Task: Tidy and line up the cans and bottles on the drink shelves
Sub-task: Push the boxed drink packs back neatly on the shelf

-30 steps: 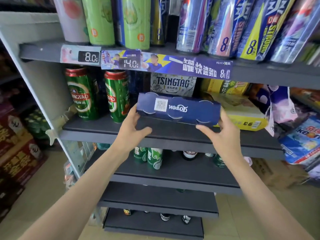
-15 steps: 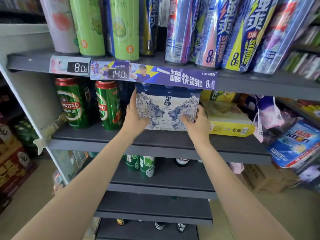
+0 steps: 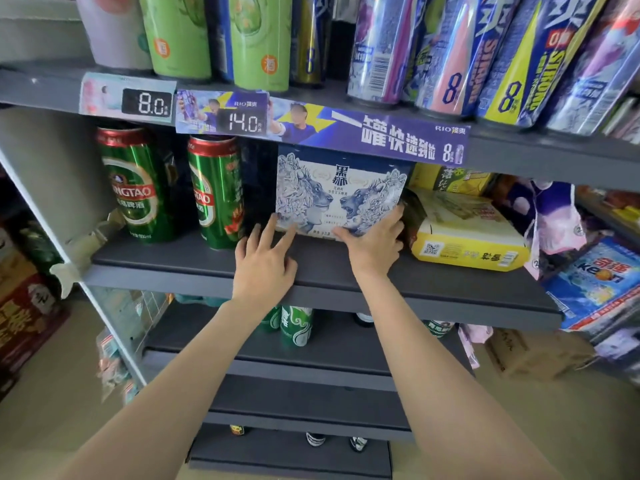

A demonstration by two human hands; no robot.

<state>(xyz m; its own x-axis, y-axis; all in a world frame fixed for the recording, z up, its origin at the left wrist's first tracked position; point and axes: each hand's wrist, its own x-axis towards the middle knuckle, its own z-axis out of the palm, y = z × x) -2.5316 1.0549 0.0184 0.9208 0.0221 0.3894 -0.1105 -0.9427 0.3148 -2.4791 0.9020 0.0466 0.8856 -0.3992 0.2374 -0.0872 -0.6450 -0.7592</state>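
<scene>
head cam looking at a dark grey metal shelf. the blue-and-white cardboard beer pack with two lion heads stands upright on it, set back under the purple price strip, between a green tsingtao can on its left and a flat yellow carton on its right. right hand has its fingers spread against the pack's lower right corner, pressing it, not wrapped around. left hand hovers just in front of the lower left corner with fingers loose and straight, holding nothing; can't tell if the fingertips actually touch. a second green tsingtao can stands further left, apart from the first. tall colourful cans crowd the shelf above.
</scene>
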